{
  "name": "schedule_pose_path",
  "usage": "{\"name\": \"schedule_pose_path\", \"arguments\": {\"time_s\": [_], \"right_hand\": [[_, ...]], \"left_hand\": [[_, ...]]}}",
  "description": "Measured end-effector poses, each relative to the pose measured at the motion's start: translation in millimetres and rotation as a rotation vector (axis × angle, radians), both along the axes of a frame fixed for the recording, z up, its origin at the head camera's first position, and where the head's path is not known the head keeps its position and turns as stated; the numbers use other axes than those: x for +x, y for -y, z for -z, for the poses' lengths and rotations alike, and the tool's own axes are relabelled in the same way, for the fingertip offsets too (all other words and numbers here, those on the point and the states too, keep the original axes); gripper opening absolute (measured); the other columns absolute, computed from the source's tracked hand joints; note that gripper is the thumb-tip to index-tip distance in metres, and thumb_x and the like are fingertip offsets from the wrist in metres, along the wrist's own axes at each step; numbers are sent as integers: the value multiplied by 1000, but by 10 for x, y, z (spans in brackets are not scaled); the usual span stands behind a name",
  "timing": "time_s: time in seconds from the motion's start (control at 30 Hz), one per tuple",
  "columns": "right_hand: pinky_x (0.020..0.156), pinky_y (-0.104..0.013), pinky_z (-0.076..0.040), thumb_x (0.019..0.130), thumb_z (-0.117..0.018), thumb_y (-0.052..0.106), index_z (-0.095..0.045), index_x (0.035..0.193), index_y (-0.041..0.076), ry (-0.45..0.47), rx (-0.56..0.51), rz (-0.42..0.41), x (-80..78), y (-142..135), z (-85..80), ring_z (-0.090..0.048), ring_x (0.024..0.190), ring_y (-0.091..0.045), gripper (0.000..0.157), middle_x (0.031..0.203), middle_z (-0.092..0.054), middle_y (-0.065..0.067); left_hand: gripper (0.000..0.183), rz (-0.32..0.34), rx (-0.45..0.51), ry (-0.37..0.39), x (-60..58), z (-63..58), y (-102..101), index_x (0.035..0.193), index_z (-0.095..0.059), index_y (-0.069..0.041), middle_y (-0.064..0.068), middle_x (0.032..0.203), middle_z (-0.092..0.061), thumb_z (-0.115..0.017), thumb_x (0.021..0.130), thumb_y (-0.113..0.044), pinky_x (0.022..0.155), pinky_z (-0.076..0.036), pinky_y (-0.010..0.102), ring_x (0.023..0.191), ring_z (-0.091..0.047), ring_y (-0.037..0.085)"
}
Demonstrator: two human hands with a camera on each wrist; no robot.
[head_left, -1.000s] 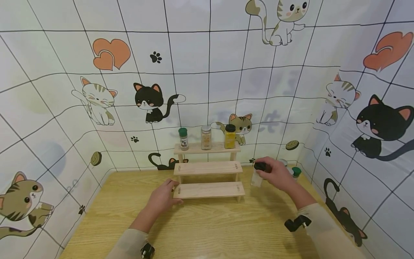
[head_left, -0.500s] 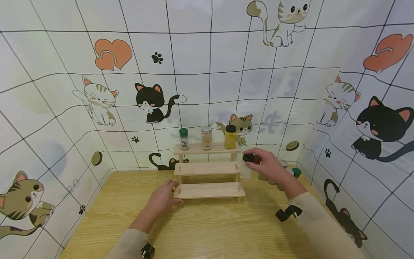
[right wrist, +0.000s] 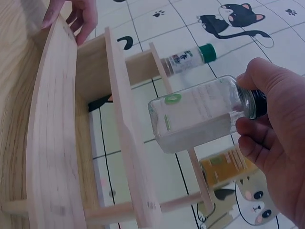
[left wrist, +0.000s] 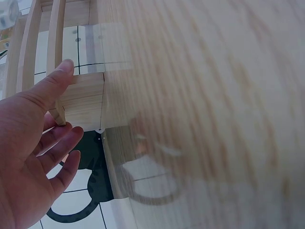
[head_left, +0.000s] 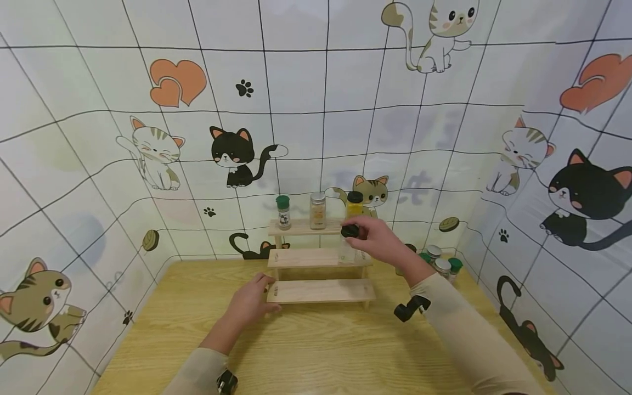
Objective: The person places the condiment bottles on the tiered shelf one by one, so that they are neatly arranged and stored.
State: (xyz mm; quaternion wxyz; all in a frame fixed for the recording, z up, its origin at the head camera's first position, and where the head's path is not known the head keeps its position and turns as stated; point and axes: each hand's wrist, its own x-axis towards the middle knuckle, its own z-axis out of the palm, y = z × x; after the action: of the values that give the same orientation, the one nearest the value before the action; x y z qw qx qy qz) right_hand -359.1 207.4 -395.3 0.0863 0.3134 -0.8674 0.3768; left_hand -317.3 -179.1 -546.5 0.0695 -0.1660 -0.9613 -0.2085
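A three-tier wooden spice rack (head_left: pixel 316 291) stands on the table. At its lowest tier's left end, my left hand (head_left: pixel 248 303) holds the board, thumb on top and fingers below, as the left wrist view (left wrist: pixel 40 124) shows. My right hand (head_left: pixel 384 244) pinches the black cap of a square clear glass spice jar (right wrist: pixel 195 114) with a white label. That jar hangs over the right part of the middle tier, its base close to the board. On the top tier are a green-capped shaker (head_left: pixel 283 214), a silver-capped jar (head_left: pixel 318 213) and a black-capped yellow jar (head_left: pixel 354 205), partly hidden.
Several more spice jars (head_left: pixel 442 267) with green, silver and dark caps are grouped on the wood-grain table (head_left: pixel 296 351) right of the rack, partly behind my right forearm. A cat-printed wall covering (head_left: pixel 296 137) stands behind and along both sides.
My right hand has carried the clear jar leftward from beside the rack to over its middle tier. The left hand stays on the lowest tier.
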Motion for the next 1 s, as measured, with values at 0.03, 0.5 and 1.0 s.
{"name": "schedule_pose_path", "arguments": {"time_s": [0.03, 0.5, 1.0], "right_hand": [[64, -38, -49, 106, -78, 16, -71, 145, 15, -3, 1, -4, -17, 40, -3, -55, 68, -20, 40, 95, -67, -1], [64, -38, -53, 104, -80, 17, -72, 144, 13, -17, 0, -65, -236, 630, -52, -59, 73, -22, 40, 103, -71, -3], [67, -35, -52, 106, -79, 22, -70, 148, 12, 55, 12, -121, -432, 1141, -3, -59, 78, -22, 44, 111, -67, -4]], "left_hand": [[75, 1, 3, -1, 1, 0, -2, 138, -70, -10, 4, 124, -65, -103, 79, -41, 80, -62, 48, 104, -73, 23], [74, 7, 12, -4, 0, -21, -9, 137, -70, -8, 5, 124, -64, -103, 78, -40, 80, -62, 48, 104, -73, 23], [74, -6, 9, 19, 9, -29, -15, 139, -70, -9, 4, 125, -64, -102, 79, -39, 81, -62, 48, 104, -72, 23]]}}
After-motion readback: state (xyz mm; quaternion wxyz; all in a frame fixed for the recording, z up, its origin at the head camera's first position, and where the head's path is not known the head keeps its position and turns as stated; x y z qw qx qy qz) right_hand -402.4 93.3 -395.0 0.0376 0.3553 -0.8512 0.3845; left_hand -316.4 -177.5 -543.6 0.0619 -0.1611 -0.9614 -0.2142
